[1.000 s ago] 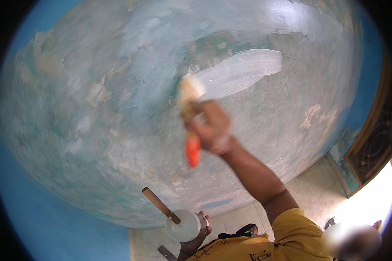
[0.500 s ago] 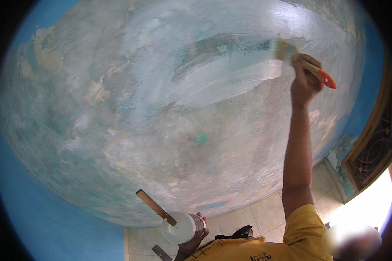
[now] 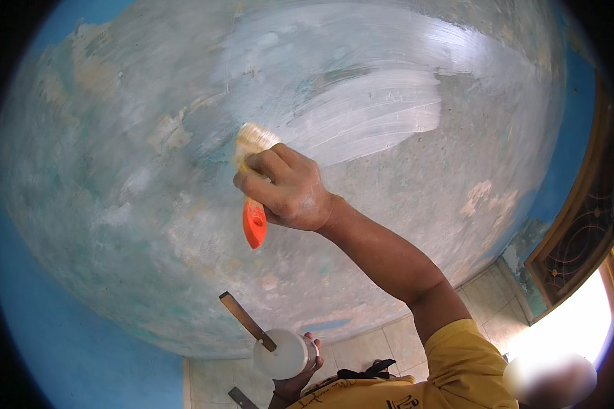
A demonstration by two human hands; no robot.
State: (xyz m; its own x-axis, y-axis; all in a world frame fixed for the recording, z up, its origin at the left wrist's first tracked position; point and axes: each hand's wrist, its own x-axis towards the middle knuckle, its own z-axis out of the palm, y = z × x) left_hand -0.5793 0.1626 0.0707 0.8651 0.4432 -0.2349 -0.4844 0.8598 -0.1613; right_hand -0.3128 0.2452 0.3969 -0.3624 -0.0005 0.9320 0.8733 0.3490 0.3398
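My right hand point(image 3: 290, 185) grips a wide paintbrush point(image 3: 254, 221) with an orange handle end and pale bristles. Its bristles are at the patchy grey-green wall point(image 3: 205, 245), by the left end of a wet white painted band point(image 3: 375, 116). Low in front of me, my left hand point(image 3: 312, 365) is wrapped round a white tub point(image 3: 280, 358) from its right side; most of the fingers are hidden behind it. White stuff shows inside the tub, and a flat wooden stick point(image 3: 245, 319) leans out of it toward the upper left.
Blue paint point(image 3: 68, 320) borders the patchy area at left and right. Pale floor tiles point(image 3: 406, 341) run along the wall's foot, with a dark flat strip point(image 3: 241, 397) lying near the tub. At the right stands a brown wooden frame with a patterned panel point(image 3: 573, 235), beside a bright opening.
My right hand has swept the brush left and down across the wall, from the right end of the white band to its left end. White now covers more of the band; the tub stays nearly still.
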